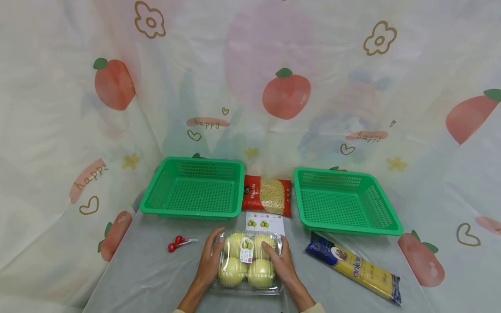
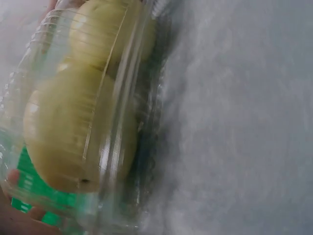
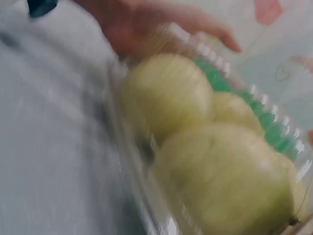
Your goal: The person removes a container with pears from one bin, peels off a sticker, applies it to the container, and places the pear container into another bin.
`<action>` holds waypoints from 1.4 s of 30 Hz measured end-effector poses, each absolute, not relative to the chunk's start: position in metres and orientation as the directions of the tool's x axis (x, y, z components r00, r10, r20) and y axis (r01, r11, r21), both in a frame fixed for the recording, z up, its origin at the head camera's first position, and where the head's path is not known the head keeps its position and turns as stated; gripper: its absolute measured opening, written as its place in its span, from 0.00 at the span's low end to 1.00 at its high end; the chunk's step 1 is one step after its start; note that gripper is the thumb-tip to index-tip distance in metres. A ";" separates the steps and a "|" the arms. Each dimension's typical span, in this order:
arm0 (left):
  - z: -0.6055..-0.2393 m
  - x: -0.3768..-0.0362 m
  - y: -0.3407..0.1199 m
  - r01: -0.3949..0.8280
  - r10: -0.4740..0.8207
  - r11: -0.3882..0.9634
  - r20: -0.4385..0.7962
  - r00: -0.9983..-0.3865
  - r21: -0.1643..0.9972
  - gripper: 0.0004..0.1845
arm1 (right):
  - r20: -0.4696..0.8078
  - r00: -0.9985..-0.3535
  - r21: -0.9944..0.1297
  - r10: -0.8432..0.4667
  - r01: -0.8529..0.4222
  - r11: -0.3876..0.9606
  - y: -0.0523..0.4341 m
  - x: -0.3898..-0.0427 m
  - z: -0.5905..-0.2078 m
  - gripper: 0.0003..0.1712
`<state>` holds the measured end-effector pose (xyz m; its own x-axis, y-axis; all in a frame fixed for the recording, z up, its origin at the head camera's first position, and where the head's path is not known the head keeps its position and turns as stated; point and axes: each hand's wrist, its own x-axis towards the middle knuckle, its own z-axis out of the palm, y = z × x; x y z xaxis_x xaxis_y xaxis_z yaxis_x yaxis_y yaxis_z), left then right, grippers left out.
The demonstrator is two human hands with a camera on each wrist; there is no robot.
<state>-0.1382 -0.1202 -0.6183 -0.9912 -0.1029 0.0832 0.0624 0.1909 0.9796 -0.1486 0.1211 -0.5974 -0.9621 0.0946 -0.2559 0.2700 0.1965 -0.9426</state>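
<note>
A clear plastic clamshell box (image 1: 252,284) of several round, pale yellow-green fruits (image 1: 232,271) is in front of me at the near middle of the table. A white label (image 1: 246,250) with green fruits printed on it is on the lid. My left hand (image 1: 210,256) grips the box's left side. On the opposite side my right hand (image 1: 285,263) holds it, the thumb lying over the lid. Both wrist views show the fruits close up through the plastic; the right one is blurred. The fingertips at the box's far side are partly hidden.
Two green plastic baskets (image 1: 192,214) (image 1: 352,229) stand at the back left and back right. Between them lie a red bag of pasta (image 1: 272,195) and a white printed sheet (image 1: 275,221). Red lollipops (image 1: 179,241) lie left, and a blue-and-yellow spaghetti pack (image 1: 356,269) right.
</note>
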 end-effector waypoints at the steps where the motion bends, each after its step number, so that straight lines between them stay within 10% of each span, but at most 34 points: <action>1: -0.617 -0.138 -0.119 0.068 -0.105 0.179 0.088 -0.991 0.981 0.25 | -0.277 -0.957 -0.941 0.089 0.289 0.179 0.122 -0.147 -0.595 0.61; 42: -0.563 -0.241 0.012 0.179 0.373 0.176 0.103 -0.922 0.968 0.28 | -0.433 -0.834 -0.882 0.342 0.470 0.029 0.288 -0.064 -0.570 0.60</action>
<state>-0.2411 0.0116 -0.5628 -0.9223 0.3725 0.1028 0.1788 0.1757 0.9681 -0.0642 0.2880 -0.5701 -0.8341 0.3421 -0.4328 0.4697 0.0292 -0.8823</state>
